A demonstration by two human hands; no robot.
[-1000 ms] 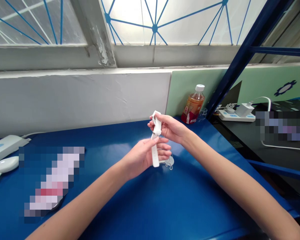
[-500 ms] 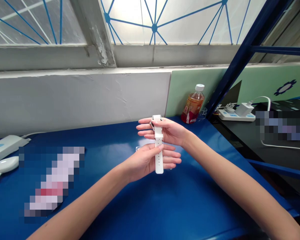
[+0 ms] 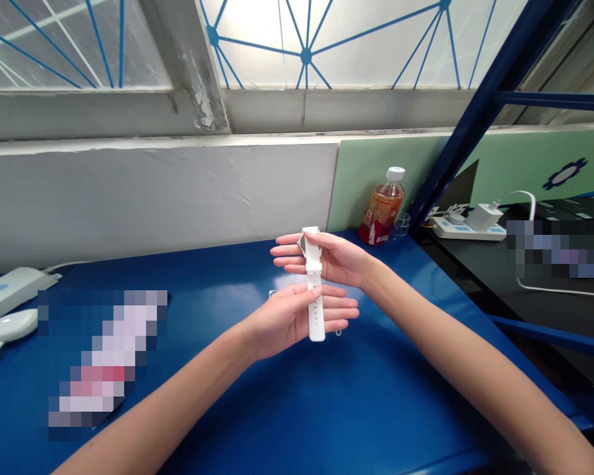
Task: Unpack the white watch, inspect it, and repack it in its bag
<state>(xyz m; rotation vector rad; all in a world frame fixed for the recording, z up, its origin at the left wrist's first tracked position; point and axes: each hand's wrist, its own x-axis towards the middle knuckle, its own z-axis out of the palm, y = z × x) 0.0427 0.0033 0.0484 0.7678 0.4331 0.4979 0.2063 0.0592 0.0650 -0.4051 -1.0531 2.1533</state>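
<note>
A wristwatch (image 3: 316, 320) with a white strap is held above the blue table (image 3: 218, 409), its punched strap end hanging toward me. My left hand (image 3: 292, 313), palm up, pins the holed part of the strap under its thumb, with the other fingers stretched out beneath. Farther off, my right hand (image 3: 334, 257) grips the watch's upper part near the case, thumb on top and fingers extended to the left. The strap and right thumb hide most of the case. A ring shows on a left finger.
A drink bottle (image 3: 382, 208) with a white cap stands at the back right, beside a blue metal post (image 3: 468, 122). White power strips (image 3: 14, 290) and a white mouse-like object (image 3: 10, 326) lie left, near a pixelated item (image 3: 113, 356). A wall runs behind the table.
The watch has tilted slightly, its hanging strap end shifting a little to the right and up. Both hands keep nearly the same place and hold.
</note>
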